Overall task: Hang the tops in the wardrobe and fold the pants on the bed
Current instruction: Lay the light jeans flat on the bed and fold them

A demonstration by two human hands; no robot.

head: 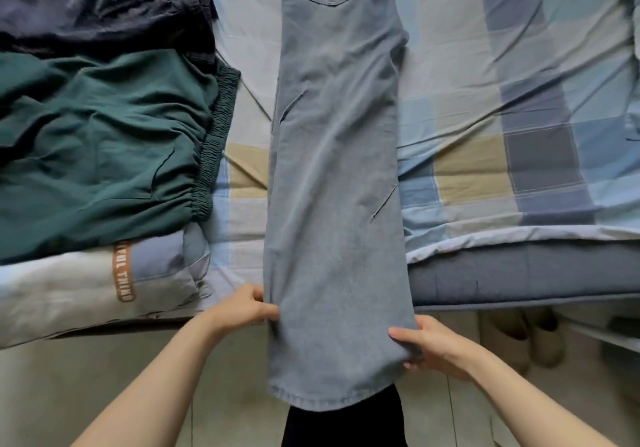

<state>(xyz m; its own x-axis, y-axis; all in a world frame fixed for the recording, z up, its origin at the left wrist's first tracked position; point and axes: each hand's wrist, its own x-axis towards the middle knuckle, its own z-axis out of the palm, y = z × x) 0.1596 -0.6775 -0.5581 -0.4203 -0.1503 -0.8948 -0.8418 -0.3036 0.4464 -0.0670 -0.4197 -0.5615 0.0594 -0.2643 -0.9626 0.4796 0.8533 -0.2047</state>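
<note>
— Two pinches are noted. The left hand has its fingers curled onto the left edge of the light blue jeans, thumb on top. The right hand is clamped on the right edge a little nearer the hem, thumb laid across the cloth and the other fingers tucked beneath it.

— And the garment's position?

— The jeans are laid lengthwise, legs stacked one on the other, back pocket uppermost at the far end. The upper part is spread on the checked bed sheet; the hem end is held out past the mattress edge, over the floor.

— Step in hand?

— Folding of the pants is judged to be under way: the lengthwise fold looks done, the crosswise fold not yet made. The hem would need to be carried forward towards the pocket end, both edges kept level so that the legs stay aligned, then pressed flat.

— Anything beside it?

— Dark green pants with an elastic waistband are recorded to the left, navy pants beyond them, both crumpled and unfolded. A lettered quilt lies under the green pair. Slippers are seen under the bed, to the right.
</note>
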